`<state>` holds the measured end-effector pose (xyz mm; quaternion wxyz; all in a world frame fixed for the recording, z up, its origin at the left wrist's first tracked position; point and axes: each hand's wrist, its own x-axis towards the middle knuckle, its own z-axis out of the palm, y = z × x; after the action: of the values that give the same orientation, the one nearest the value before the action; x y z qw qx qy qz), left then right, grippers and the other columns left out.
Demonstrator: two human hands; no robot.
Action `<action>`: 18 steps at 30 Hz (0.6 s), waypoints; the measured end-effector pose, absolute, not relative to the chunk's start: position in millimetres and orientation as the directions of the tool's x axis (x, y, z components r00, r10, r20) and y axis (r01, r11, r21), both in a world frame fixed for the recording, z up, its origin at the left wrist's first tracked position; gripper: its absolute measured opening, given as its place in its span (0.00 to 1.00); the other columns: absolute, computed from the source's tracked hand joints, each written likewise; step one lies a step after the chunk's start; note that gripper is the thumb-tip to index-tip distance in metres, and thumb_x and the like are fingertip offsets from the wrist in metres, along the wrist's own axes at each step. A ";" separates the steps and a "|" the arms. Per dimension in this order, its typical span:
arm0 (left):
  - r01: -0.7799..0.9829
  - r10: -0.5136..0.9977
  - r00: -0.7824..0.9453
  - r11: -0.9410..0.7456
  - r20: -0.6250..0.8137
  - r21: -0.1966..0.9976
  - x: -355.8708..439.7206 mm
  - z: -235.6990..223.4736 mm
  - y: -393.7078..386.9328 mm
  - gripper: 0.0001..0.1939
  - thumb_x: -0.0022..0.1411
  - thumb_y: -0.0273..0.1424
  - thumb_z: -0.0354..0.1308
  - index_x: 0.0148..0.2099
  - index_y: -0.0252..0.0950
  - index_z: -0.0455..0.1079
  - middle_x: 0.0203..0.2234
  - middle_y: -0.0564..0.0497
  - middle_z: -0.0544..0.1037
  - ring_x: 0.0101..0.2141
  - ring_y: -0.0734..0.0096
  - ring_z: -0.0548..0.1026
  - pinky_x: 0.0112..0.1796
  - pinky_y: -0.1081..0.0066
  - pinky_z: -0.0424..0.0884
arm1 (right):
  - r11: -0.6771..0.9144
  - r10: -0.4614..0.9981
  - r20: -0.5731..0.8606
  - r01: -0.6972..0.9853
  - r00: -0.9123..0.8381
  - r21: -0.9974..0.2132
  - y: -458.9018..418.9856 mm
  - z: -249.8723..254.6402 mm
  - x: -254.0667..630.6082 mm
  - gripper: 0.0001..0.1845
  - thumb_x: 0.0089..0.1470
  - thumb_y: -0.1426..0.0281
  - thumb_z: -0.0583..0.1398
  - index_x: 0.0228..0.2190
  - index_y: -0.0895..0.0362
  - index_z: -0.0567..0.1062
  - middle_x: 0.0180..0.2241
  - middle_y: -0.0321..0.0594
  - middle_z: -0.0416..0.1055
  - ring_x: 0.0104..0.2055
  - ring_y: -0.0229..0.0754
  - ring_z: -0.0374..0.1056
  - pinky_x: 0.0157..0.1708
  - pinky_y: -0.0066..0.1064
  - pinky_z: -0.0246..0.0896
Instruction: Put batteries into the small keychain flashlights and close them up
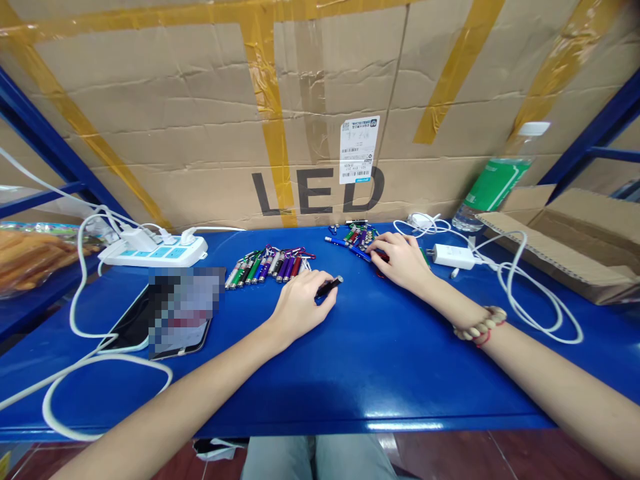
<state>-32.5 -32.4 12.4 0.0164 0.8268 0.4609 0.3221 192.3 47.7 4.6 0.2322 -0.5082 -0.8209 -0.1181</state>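
Note:
My left hand (300, 303) rests on the blue table (350, 373), fingers curled round a small black keychain flashlight (329, 287). Just behind it lies a neat row of several coloured keychain flashlights (265, 265), side by side. My right hand (400, 259) reaches into a looser pile of the same coloured flashlights (356, 237) at the back centre, its fingers bent over a red one (383, 255) whose body is mostly hidden. A bead bracelet (480, 327) circles my right wrist.
A white power strip (155, 253) with plugs and cables sits back left, two phones (165, 320) in front of it. A white charger (453, 256) with looping cable (530, 293), a water bottle (495, 183) and an open carton (570, 247) stand right. A cardboard wall marked LED (320, 120) closes the back.

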 end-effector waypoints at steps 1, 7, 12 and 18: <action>0.751 0.772 0.368 -0.576 0.518 0.324 -32.5 12.5 -32.5 0.05 0.58 0.29 0.52 0.36 0.37 0.68 0.30 0.50 0.75 0.32 0.68 0.73 0.33 0.71 0.68 | 0.446 0.786 0.495 0.894 -0.372 -0.036 48.5 3.7 193.2 0.15 0.55 0.69 0.50 0.33 0.54 0.76 0.40 0.42 0.70 0.43 0.47 0.63 0.44 0.41 0.48; 0.746 0.770 0.374 -0.581 0.517 0.325 -32.9 12.1 -32.6 0.05 0.58 0.29 0.52 0.36 0.37 0.68 0.29 0.51 0.75 0.31 0.69 0.72 0.33 0.71 0.68 | 0.443 0.791 0.477 0.896 -0.383 -0.016 53.2 -3.7 196.8 0.18 0.56 0.71 0.48 0.42 0.53 0.74 0.44 0.45 0.67 0.46 0.50 0.61 0.44 0.42 0.50; 0.747 0.766 0.375 -0.584 0.522 0.319 -33.3 11.4 -32.3 0.05 0.58 0.29 0.52 0.36 0.37 0.68 0.30 0.50 0.75 0.32 0.69 0.73 0.34 0.70 0.69 | 0.478 0.781 0.448 0.878 -0.435 0.020 51.9 -2.2 195.6 0.18 0.58 0.69 0.48 0.45 0.50 0.73 0.49 0.44 0.65 0.50 0.50 0.58 0.45 0.43 0.50; 0.757 0.772 0.371 -0.574 0.517 0.314 -32.9 12.7 -33.3 0.05 0.58 0.29 0.52 0.36 0.37 0.68 0.29 0.51 0.75 0.31 0.69 0.72 0.33 0.71 0.68 | 0.491 0.749 0.479 0.869 -0.458 0.063 51.9 1.2 197.1 0.13 0.57 0.67 0.52 0.40 0.51 0.75 0.48 0.44 0.65 0.49 0.50 0.59 0.44 0.41 0.50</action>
<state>-32.9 -33.3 12.7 0.0118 0.8278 0.4616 0.3187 197.1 51.9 1.2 0.1985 -0.4813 -0.8403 -0.1514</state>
